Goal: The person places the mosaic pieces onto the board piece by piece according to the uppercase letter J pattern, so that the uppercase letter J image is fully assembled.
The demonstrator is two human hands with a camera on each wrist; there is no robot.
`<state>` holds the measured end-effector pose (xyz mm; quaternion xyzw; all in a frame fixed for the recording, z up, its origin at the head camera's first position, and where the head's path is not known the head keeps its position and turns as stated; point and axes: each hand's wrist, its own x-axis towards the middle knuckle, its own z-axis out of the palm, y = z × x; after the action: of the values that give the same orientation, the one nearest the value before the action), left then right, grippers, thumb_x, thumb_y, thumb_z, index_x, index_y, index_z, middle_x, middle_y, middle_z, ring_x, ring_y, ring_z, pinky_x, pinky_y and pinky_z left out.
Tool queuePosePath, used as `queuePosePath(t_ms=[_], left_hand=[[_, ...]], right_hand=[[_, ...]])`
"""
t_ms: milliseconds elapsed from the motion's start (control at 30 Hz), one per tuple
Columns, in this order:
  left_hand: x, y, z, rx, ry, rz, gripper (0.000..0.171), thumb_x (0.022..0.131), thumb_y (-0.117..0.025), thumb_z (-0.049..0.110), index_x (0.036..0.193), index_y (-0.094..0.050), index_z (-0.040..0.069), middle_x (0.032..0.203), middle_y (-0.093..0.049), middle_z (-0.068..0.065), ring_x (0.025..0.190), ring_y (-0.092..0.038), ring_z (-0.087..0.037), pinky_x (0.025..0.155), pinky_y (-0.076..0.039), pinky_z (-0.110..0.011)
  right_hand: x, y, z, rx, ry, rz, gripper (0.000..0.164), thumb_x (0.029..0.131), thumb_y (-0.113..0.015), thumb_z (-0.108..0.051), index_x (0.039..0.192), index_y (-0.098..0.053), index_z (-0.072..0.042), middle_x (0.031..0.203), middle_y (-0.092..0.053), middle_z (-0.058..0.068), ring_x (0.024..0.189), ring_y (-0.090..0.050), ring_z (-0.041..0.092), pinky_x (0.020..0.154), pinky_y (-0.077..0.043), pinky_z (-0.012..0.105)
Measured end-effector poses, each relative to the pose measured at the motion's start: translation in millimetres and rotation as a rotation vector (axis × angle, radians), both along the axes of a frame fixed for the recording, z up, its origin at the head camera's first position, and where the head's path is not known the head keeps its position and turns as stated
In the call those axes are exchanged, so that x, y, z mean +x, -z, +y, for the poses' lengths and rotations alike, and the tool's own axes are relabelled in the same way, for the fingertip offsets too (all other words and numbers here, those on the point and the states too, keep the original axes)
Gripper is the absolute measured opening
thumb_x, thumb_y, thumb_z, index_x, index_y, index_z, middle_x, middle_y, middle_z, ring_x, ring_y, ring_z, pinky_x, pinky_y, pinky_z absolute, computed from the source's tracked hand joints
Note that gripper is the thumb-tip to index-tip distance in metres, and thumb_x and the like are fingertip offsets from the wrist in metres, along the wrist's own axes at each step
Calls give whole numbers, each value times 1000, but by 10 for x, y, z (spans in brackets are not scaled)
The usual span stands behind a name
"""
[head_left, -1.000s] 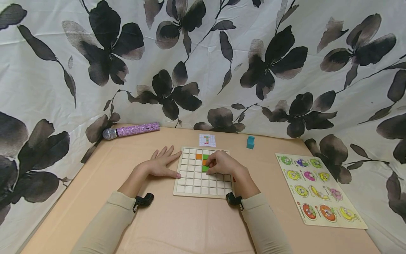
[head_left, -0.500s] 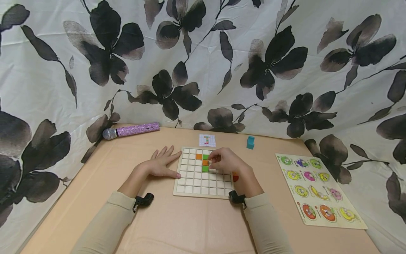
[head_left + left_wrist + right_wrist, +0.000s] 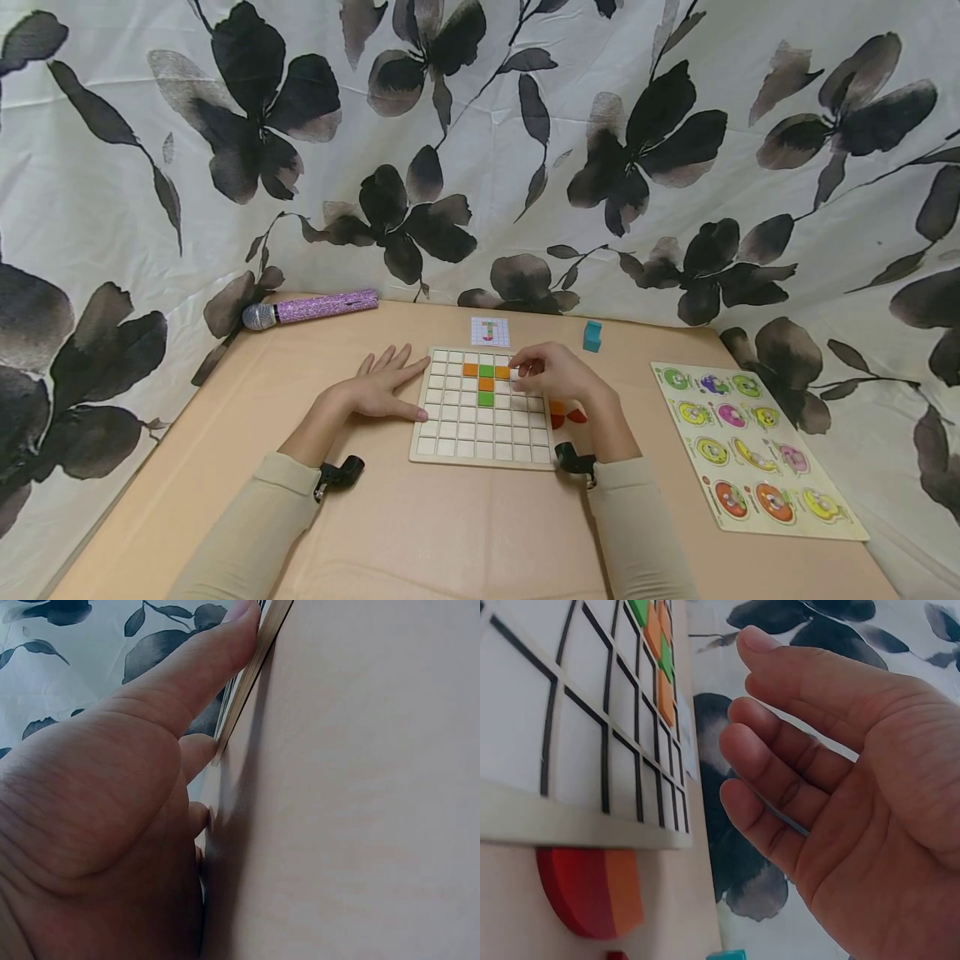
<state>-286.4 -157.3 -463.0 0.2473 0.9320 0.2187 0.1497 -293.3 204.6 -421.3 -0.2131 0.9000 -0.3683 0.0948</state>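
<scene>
resting beside the board [image 3: 457, 429], the left hand [image 3: 378, 387] has its fingers straight and spread, thumb and index tips touching the left edge. the right hand [image 3: 558, 375] hangs above the board's upper right, fingers loosely bent, holding nothing. just left of its fingertips, five tiles [image 3: 486, 385] form a t on the board. both forearms [image 3: 247, 521] slant inward.

Grid board [image 3: 483, 423]: wood edge, matt. Microphone handle [image 3: 327, 306]: glittery. Backdrop [image 3: 517, 200]: creased cloth.

Long plain beige sleeves [image 3: 243, 525]; small black wrist cameras [image 3: 342, 472], both sides; bare hands [image 3: 377, 389].
</scene>
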Motion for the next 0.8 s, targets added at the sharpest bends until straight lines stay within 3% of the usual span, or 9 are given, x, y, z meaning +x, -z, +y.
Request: queuePosePath(t_ms=[167, 400, 600, 800], left_hand=[[-4, -7, -4, 12, -2, -9, 107, 85, -73, 69, 167, -23, 22, 174, 2, -23, 160, 10, -48, 124, 10, -71], [-37, 83, -35, 66, 10, 4, 110, 81, -72, 74, 167, -25, 25, 173, 3, -27, 158, 12, -51, 120, 15, -73], [-16, 5, -11, 12, -7, -8, 108, 84, -72, 72, 168, -23, 24, 174, 2, -22, 160, 10, -47, 124, 10, -70], [-26, 41, -14, 32, 3, -3, 109, 83, -72, 72, 168, -23, 23, 174, 3, -24, 159, 11, -49, 123, 12, -71]], right_hand=[[-12, -6, 85, -14, 42, -21, 33, 89, -84, -16, 120, -76, -11, 94, -67, 3, 89, -58, 24, 77, -51, 35], [0, -24, 203, 0, 61, -19, 34, 90, -82, -16, 123, -75, -11, 97, -68, 4, 92, -59, 26, 77, -53, 37], [-4, -29, 330, -15, 72, -43, 33, 89, -80, -10, 122, -75, -7, 97, -67, 7, 91, -59, 27, 75, -53, 35], [-29, -19, 460, -19, 52, -60, 34, 88, -81, -6, 120, -74, -2, 98, -69, 8, 91, -59, 26, 79, -52, 34]])
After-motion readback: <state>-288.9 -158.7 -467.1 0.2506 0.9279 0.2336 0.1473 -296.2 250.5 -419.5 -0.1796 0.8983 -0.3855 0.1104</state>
